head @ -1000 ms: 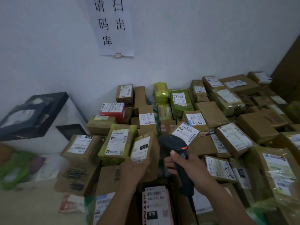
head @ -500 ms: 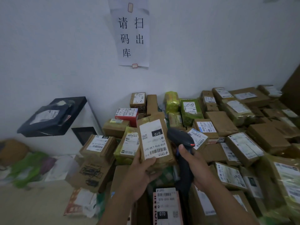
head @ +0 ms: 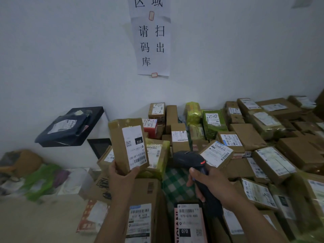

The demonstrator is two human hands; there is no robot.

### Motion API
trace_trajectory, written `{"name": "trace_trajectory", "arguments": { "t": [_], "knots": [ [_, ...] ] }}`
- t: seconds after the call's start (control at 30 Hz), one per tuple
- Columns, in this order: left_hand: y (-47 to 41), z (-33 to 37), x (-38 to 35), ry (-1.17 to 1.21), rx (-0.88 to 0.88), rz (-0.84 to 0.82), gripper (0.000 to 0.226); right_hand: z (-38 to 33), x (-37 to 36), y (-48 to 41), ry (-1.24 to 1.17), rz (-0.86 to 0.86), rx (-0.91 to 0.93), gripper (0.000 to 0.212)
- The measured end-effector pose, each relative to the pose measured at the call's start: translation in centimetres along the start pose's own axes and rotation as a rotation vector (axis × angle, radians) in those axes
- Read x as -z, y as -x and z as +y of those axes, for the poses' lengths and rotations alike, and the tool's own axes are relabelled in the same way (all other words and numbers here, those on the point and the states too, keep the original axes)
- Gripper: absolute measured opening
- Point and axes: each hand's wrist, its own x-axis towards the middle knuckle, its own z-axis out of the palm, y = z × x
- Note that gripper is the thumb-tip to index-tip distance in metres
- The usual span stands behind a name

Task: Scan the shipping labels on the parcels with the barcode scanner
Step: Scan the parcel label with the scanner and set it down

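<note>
Brown parcel [head: 128, 146], white label [head: 134, 146], upright

A green-and-white checked cloth [head: 175, 183] shows between the brown cardboard parcels [head: 249, 137] heaped from 6 to 3 o'clock (what lies beneath it is hidden). At 8 o'clock the pale floor [head: 43, 221] bears crumpled green plastic bags [head: 40, 181] and a red-and-white flat packet [head: 93, 216].

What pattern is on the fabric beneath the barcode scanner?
Green-and-white checks on the fabric, seen in the head view.
</note>
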Motion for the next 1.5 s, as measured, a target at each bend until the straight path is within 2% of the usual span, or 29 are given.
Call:
{"name": "trace_trajectory", "arguments": {
  "t": [0.17, 0.4, 0.53, 0.7, 0.8, 0.9, 1.07, 1.23, 1.37, 1.5],
  "knots": [
    [0.1, -1.0, 0.3, 0.022, 0.024, 0.007, 0.072, 0.0, 0.0, 0.4, 0.070, -0.085, -0.026, 0.049],
    [0.3, -1.2, 0.0, 0.019, 0.030, -0.012, 0.077, -0.8, -0.4, 1.0, 0.033, -0.119, -0.062, 0.028],
    [0.4, -1.0, -0.3, 0.025, 0.034, -0.032, 0.071, -0.7, -0.1, 0.9, 0.039, -0.119, -0.071, 0.036],
    [1.2, -0.9, -1.5, -0.017, 0.088, -0.187, 0.062, -0.2, 0.9, 0.7, 0.086, -0.006, -0.053, 0.048],
    [1.9, -0.7, -2.5, -0.006, 0.183, -0.334, 0.051, 0.0, 2.0, 0.5, 0.031, 0.119, -0.067, 0.034],
    [2.7, -0.6, -3.6, -0.012, 0.249, -0.442, 0.037, 0.5, 3.1, 0.3, -0.037, 0.210, -0.086, 0.035],
    [3.5, -1.5, -5.6, -0.081, 0.313, -0.555, 0.047, 1.3, 4.2, 0.0, 0.008, 0.260, -0.119, 0.049],
    [3.6, -2.9, -8.6, -0.166, 0.335, -0.585, 0.054, 1.8, 4.7, -0.4, 0.017, 0.288, -0.127, 0.041],
    [2.8, -3.8, -10.9, -0.183, 0.405, -0.605, 0.054, 2.2, 5.5, -0.5, 0.008, 0.307, -0.126, 0.049],
    [2.2, -5.3, -12.3, -0.297, 0.383, -0.671, 0.053, 2.6, 6.1, -0.6, -0.017, 0.313, -0.148, 0.047]
  ]
}}
